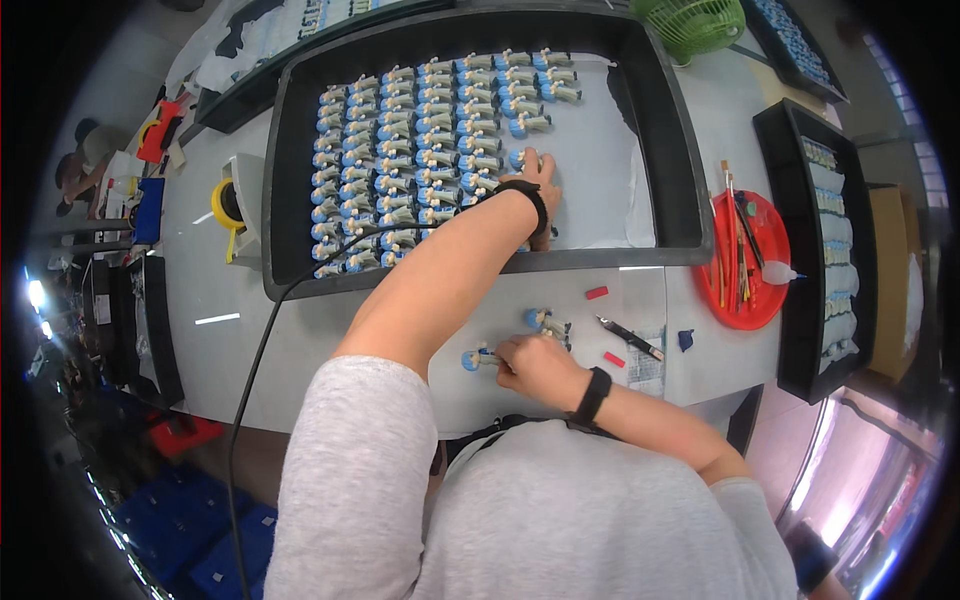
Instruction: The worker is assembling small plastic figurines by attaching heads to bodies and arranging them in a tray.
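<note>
My left hand reaches into a large black tray, with its fingers closed round a small blue-haired figurine; the figurine's body is mostly hidden under them. Several rows of matching figurines, lying on their sides, fill the left and middle of this tray on a pale liner. On the table in front of the tray, my right hand pinches another blue-haired figurine by its lower end, head pointing left. Just beyond that hand lie further figurines, partly covered by it.
A craft knife and red pieces lie right of my right hand. Farther right, a red basin holds brushes and a squeeze bottle. Black trays stand beyond. A tape dispenser sits left; a green fan stands behind. A black cable crosses my left arm.
</note>
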Demonstrator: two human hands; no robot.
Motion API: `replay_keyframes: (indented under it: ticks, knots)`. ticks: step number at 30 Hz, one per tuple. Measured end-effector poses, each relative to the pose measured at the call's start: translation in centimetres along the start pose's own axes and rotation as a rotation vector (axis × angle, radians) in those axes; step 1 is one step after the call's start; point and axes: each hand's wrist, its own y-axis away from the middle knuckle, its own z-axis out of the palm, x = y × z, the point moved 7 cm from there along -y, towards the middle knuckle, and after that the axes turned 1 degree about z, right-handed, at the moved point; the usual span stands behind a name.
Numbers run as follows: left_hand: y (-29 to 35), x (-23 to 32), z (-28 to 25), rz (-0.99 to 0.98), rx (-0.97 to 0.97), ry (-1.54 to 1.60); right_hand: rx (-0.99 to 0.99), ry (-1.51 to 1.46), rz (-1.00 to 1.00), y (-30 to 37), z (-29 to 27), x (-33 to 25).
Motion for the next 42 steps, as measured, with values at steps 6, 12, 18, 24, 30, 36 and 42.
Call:
replay_keyframes:
  ticks: [6, 12, 18, 24, 30, 36, 42]
  knots:
    - [1.8, 0.1, -0.9, -0.003, 0.032, 0.117, 0.110, 0.323, -0.053, 0.0, 0.5, 0.2]
    - [5.2, -1.7, -5.0, 0.041, 0.290, 0.271, 0.279, -0.141, -0.071, -0.1, -15.2, -5.3]
    - [19.7, -2.0, -12.7, 0.287, 0.831, 0.626, 0.496, 0.223, -0.033, -8.9, -25.8, 2.5]
    - [27.4, 1.2, -2.7, 0.147, 0.388, 0.708, 0.226, 0.601, 0.103, -20.6, -24.5, 15.1]
    - [25.9, 1.4, 9.8, -0.126, 0.114, 0.518, 0.105, 0.758, 0.261, -24.8, -22.6, 17.3]
    - [22.5, 3.0, 12.6, -0.144, 0.165, 0.344, 0.154, 0.644, 0.076, -25.8, -22.7, 19.0]
    - [20.8, 3.5, 12.0, -0.181, 0.351, 0.282, 0.185, 0.583, 0.100, -25.9, -22.2, 20.3]
